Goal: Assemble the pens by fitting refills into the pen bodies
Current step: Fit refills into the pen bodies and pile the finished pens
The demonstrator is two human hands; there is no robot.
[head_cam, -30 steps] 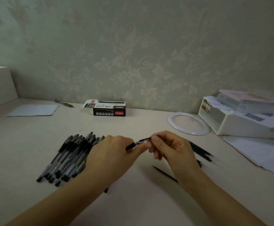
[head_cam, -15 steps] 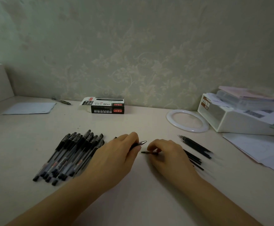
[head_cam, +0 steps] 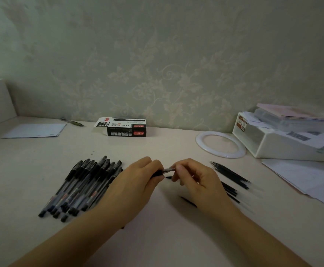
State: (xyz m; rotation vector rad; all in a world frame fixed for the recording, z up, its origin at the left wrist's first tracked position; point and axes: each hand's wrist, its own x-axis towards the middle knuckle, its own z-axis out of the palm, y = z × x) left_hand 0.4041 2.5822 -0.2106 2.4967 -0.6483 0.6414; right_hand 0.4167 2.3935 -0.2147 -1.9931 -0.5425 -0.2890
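Note:
My left hand grips a black pen body just above the desk's middle. My right hand pinches the metal tip at that pen's right end, so both hands meet on the one pen. A thin black refill lies on the desk under my right wrist, partly hidden. Several capped black pens lie in a row to the left. Several loose black refills lie to the right of my right hand.
A black pen box stands at the back by the wall. A white ring and a white bin of papers sit at the back right. Loose sheets lie right; a paper and a pen lie back left.
My right hand has risen from the desk and come left to the pen's tip, which it now pinches. My left hand still holds the pen body.

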